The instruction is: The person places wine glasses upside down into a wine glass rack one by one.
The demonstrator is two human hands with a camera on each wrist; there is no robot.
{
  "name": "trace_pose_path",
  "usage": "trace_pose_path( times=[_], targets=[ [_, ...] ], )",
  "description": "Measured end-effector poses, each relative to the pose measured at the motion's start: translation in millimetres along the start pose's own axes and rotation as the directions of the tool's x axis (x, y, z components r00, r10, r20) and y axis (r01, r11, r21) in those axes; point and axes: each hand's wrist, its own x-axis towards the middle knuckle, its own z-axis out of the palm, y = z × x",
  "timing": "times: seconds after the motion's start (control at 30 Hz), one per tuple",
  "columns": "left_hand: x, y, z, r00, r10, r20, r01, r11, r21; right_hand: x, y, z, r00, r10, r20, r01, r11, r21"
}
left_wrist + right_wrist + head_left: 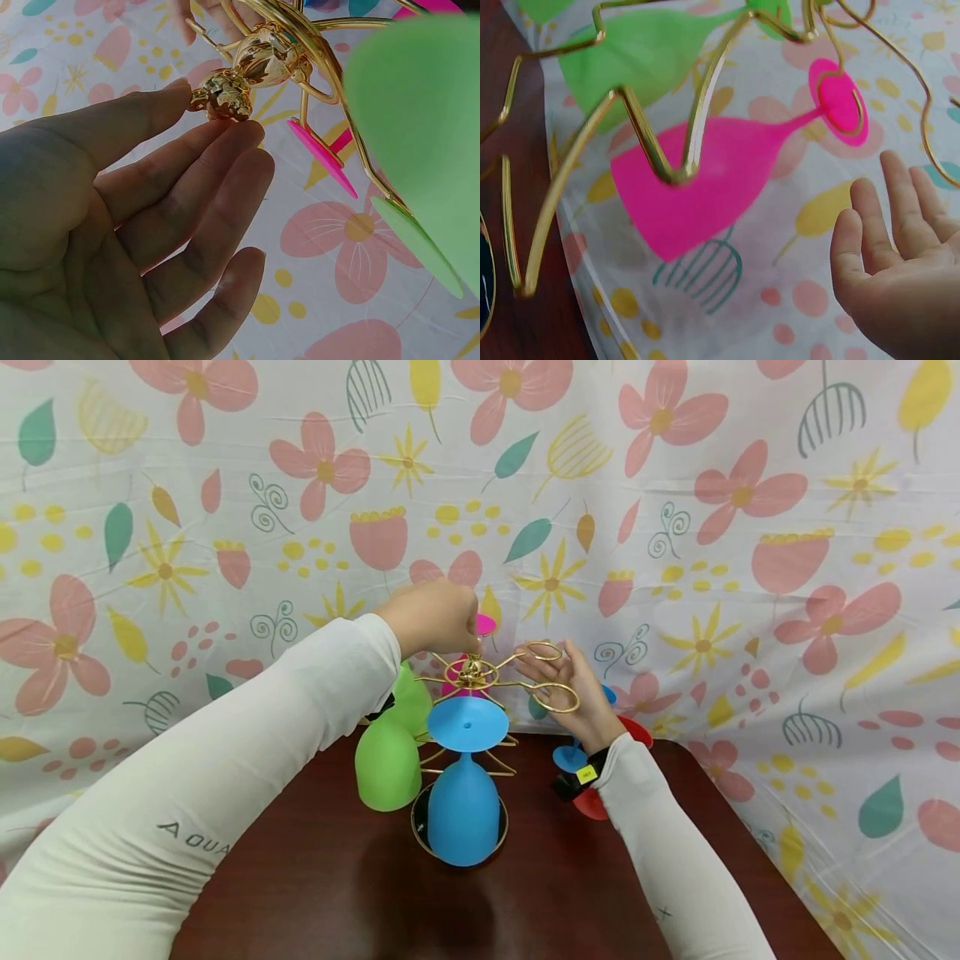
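Observation:
A gold wire goblet rack (471,672) stands on the table with plastic goblets hanging upside down from it. My left hand (437,615) pinches the shiny gold figure-shaped knob (227,94) at its top between thumb and fingertips. On the near side hangs a blue goblet (463,810). Green goblets (387,764) hang at the left, and a pink goblet (712,172) hangs at the far side. At the rack's right, my right hand (567,687) has its fingers extended beside two bare wire loops (557,697), palm up; contact is unclear.
Behind the right wrist, partly hidden, are a blue goblet (570,758) and red goblets (591,804) on the dark wooden table (315,877). The rack's round base (422,843) sits under the blue goblet. A floral cloth (675,527) hangs behind the table.

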Motion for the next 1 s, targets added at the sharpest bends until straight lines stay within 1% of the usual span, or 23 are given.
trace_pose_path(
  times=[0.17, 0.4, 0.57, 0.73, 0.87, 1.0],
  targets=[
    [0.0, 2.6, 0.3, 1.000, -0.003, -0.009, 0.003, 1.000, 0.027, 1, 1, 7, 1.000, -0.004, -0.002, 0.004, 1.000, 0.021],
    [0.7, 6.7, -0.6, 1.000, -0.006, 0.007, 0.006, 0.998, 0.059, 0, 3, 9, 0.999, -0.016, 0.033, 0.012, 0.995, 0.095],
    [1.7, 6.0, -0.6, 1.000, -0.002, 0.005, 0.002, 0.997, 0.072, -4, 5, 12, 0.999, -0.035, 0.034, 0.030, 0.989, 0.148],
    [1.8, 3.6, -0.5, 1.000, 0.004, 0.007, -0.005, 0.998, 0.068, -8, 6, 12, 0.997, -0.056, 0.050, 0.046, 0.984, 0.170],
    [1.7, 2.9, -1.7, 1.000, 0.021, 0.001, -0.021, 0.999, 0.047, -12, 5, 11, 0.995, -0.076, 0.064, 0.063, 0.979, 0.193],
    [1.7, 2.3, -1.6, 1.000, 0.023, -0.005, -0.023, 0.999, 0.028, -18, 6, 13, 0.997, -0.073, 0.027, 0.067, 0.982, 0.178]
  ],
)
